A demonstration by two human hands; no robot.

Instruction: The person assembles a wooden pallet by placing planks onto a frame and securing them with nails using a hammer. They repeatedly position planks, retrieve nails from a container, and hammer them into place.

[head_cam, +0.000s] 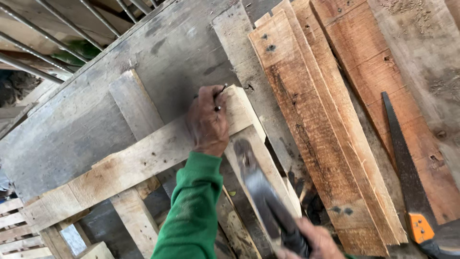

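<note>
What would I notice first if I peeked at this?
In the middle, the left hand in a green sleeve pinches a nail upright on a pale plank. Below it, the right hand grips a blurred hammer. A saw with an orange handle lies at right.

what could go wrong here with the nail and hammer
1. The left hand pinches the nail upright on the plank, so the fingers sit right where the hammer would likely land; a miss could crush them.
2. The hammer is blurred in the right hand; a glancing blow may bend the nail.
3. The saw lies nearby, teeth exposed.
</note>
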